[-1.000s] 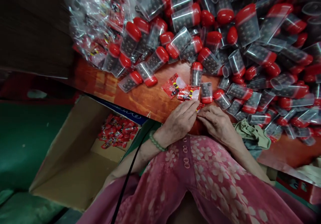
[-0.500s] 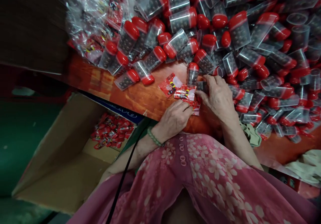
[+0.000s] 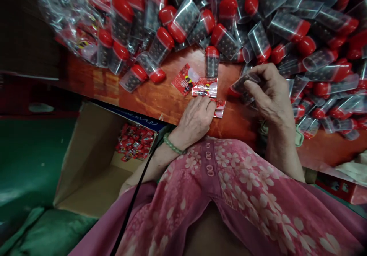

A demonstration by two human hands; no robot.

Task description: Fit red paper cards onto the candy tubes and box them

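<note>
My right hand [image 3: 271,93] pinches a clear tube [image 3: 243,83] between thumb and fingers. The tube lies tilted, its red cap toward the lower left and dark little balls inside. My left hand [image 3: 196,119] rests at the table's near edge, fingers curled down on a small red printed packet [image 3: 220,108]; its fingertips are partly hidden. Just beyond it lie a glossy red packet [image 3: 205,88] and a flat red printed packet [image 3: 183,80]. Another red-capped tube [image 3: 212,62] sits behind them, cap pointing away from me.
A big heap of red-capped tubes [image 3: 226,41] covers the back and right of the wooden table [image 3: 114,99]. Crinkled clear plastic bags [image 3: 69,15] lie at the back left. Below the edge stands a cardboard box [image 3: 83,164] with red packets [image 3: 134,141] inside. A black cord [image 3: 134,202] crosses my left arm.
My right hand has moved right, away from the packets, and now raises a red-capped tube. My left hand stays at the red packets. The view has shifted slightly.
</note>
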